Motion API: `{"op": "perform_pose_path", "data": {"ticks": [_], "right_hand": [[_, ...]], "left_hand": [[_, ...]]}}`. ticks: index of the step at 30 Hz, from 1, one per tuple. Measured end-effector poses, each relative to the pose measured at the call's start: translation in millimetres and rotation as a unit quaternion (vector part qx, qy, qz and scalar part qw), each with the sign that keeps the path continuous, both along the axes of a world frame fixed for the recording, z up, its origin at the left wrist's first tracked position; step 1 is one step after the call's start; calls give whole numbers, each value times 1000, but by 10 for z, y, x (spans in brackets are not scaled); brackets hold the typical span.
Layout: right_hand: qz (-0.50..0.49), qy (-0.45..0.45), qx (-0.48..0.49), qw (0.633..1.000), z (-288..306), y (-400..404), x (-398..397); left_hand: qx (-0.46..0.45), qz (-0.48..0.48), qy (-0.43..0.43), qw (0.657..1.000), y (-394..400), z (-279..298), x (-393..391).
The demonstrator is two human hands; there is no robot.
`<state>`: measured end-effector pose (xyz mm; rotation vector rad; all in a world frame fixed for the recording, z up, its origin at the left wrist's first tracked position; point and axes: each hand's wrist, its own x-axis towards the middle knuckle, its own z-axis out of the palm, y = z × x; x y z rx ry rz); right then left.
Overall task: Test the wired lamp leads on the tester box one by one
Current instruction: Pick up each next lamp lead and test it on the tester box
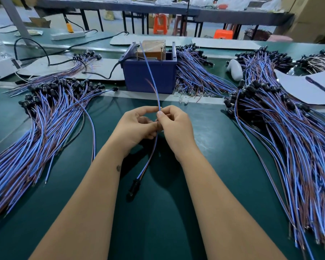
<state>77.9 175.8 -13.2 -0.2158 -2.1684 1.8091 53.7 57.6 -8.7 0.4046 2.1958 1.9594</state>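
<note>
Both hands meet above the smooth dark green bench mat (pixel 204 128). The left hand (pixel 137 126) and right hand (pixel 174 124) each pinch one thin lamp lead of paired blue and brown insulated wires (pixel 152 79) with curled fingers. Its free wire ends rise towards the dark blue rectangular plastic tester box (pixel 150 76), which stands at the mat's far edge; the blue wire tip reaches the box top, where contact cannot be judged. The lead's black cylindrical lamp holder (pixel 134 186) hangs below the hands, near the mat. Dense fanned bundles of similar leads lie at left (pixel 36 132) and at right (pixel 289 139). A dark pen (pixel 318 85) rests on a white sheet (pixel 296 87).
</note>
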Motion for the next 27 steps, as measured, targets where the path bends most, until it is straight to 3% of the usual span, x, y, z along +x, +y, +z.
{"op": "perform_pose_path", "data": {"ticks": [6, 13, 27], "right_hand": [[40, 12, -63, 997, 18, 86, 7], [113, -42, -82, 989, 30, 218, -20], [125, -23, -51, 991, 21, 175, 6]], "left_hand": [[28, -11, -4, 1000, 10, 9, 4], [9, -31, 14, 999, 18, 7, 17], [51, -3, 0, 999, -24, -15, 12]]}}
